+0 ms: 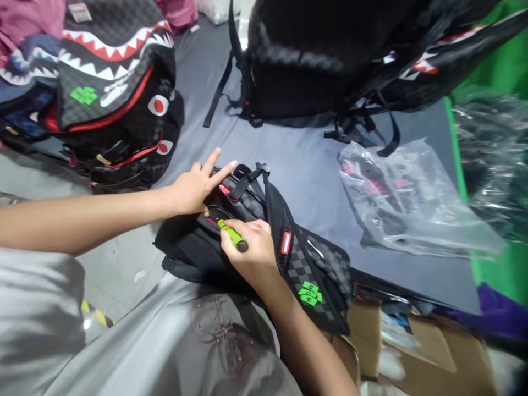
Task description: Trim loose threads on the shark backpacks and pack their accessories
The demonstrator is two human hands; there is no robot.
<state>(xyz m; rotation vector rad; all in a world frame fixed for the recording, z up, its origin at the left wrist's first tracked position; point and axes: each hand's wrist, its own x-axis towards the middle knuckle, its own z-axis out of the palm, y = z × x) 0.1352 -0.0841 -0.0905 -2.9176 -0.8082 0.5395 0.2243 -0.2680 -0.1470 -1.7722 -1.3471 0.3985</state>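
A black checkered backpack [305, 264] with a green logo and a red tag lies at the near edge of the grey table [305, 165], partly on my lap. My left hand [193, 190] rests on its top, two fingers stretched out, the others pressing the fabric by the red-lined opening. My right hand [251, 247] is closed around a green-handled tool [231, 235], whose tip points into the opening beside my left hand.
A stack of shark-mouth backpacks [115, 93] sits at the left. More black backpacks [330, 55] lie at the far side with straps hanging. A clear plastic bag [404, 203] lies right of my hands. Cardboard boxes [416, 352] stand below the table's edge.
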